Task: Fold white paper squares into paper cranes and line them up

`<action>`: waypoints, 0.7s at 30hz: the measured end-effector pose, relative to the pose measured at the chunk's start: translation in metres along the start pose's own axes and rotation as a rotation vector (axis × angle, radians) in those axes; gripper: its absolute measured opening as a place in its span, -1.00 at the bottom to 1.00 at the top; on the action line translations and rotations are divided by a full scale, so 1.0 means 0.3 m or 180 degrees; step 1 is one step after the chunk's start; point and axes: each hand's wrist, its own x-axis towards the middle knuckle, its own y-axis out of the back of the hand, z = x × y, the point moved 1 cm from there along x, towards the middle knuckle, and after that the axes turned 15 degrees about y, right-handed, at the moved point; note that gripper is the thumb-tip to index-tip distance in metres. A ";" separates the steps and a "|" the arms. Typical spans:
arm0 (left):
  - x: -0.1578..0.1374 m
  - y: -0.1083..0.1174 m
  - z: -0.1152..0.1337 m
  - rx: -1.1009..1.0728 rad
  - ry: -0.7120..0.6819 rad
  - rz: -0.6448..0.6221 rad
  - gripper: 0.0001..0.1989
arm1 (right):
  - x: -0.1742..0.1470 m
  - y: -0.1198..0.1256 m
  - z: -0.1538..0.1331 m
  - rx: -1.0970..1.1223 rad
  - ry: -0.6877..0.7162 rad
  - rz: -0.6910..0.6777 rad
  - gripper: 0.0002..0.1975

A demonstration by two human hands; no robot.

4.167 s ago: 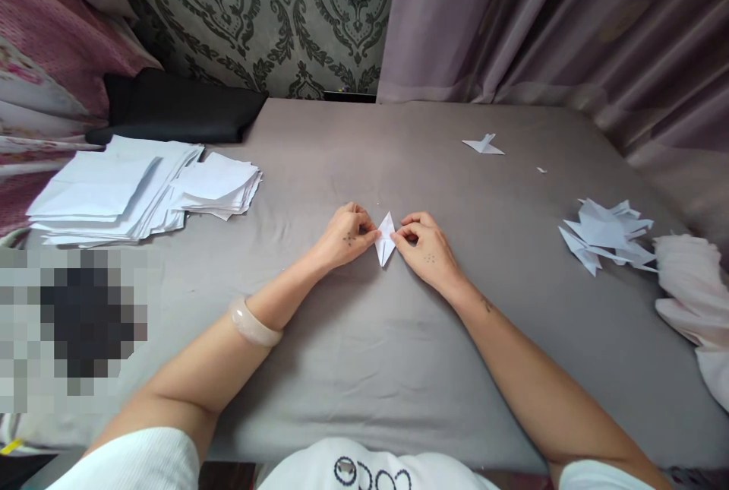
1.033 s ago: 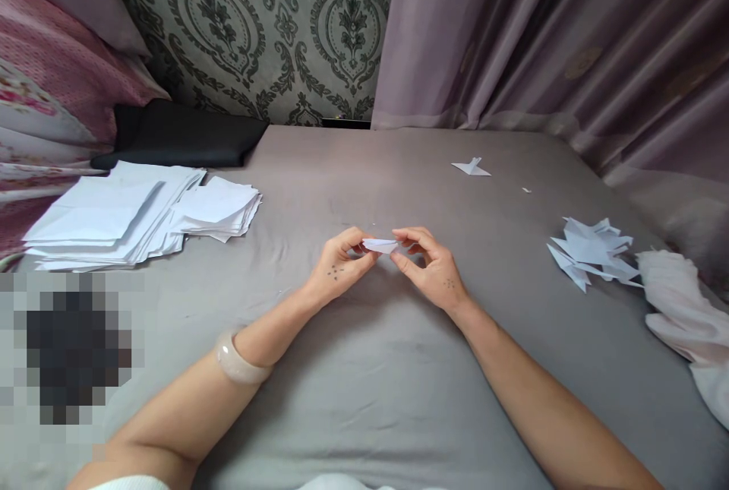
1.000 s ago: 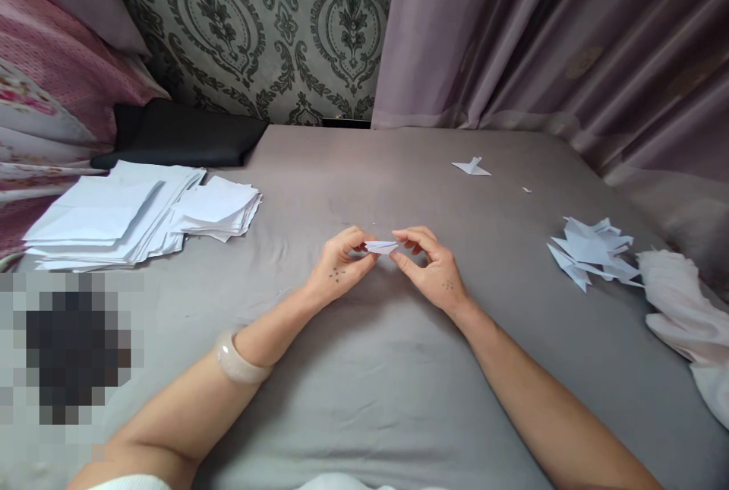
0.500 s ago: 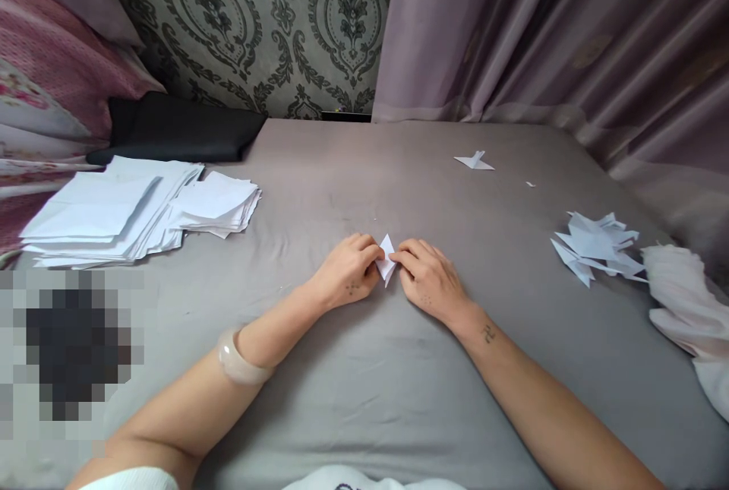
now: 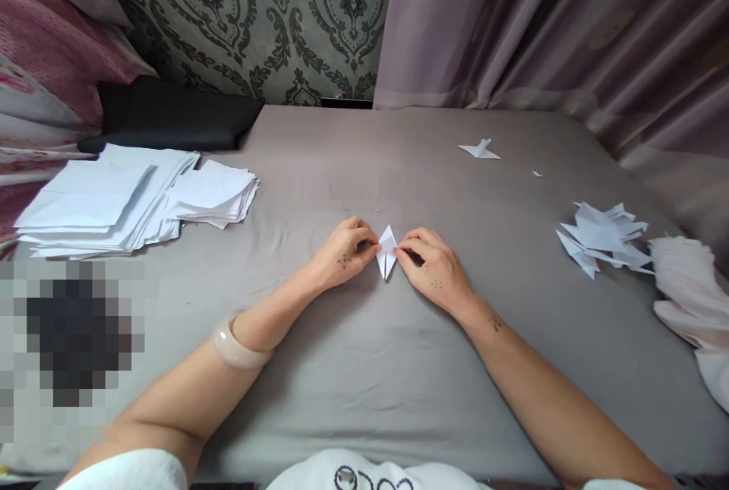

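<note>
I pinch one folded paper [image 5: 387,256], clock centre, left hand [image 5: 345,252] and right hand [image 5: 433,270] at opposite edges. Two paper stacks [image 5: 85,194], nine o'clock side. One winged fold [image 5: 479,150], one-thirty. One paper heap [image 5: 608,235], three.

Single head-worn view, forward and down

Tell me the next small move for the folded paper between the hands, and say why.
Probably fold the lower right edge of the folded paper in toward its middle slit with the right hand, while the left hand steadies it. The paper shows as a diamond, the slit runs down its lower half, and fingers are at both side corners.
</note>
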 end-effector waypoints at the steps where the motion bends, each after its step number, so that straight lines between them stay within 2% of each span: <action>1: 0.002 -0.001 -0.001 -0.0016 0.0056 -0.0006 -0.88 | 0.002 -0.003 0.002 0.0050 -0.0060 0.0023 -0.86; 10: 0.015 -0.016 0.000 -0.0024 0.0339 0.0037 -0.89 | 0.026 -0.023 0.007 0.0295 -0.0564 0.0096 -0.84; 21: 0.023 -0.013 -0.009 -0.0123 0.0218 -0.0003 -0.90 | 0.026 -0.039 0.011 0.0324 -0.0682 0.0208 -0.85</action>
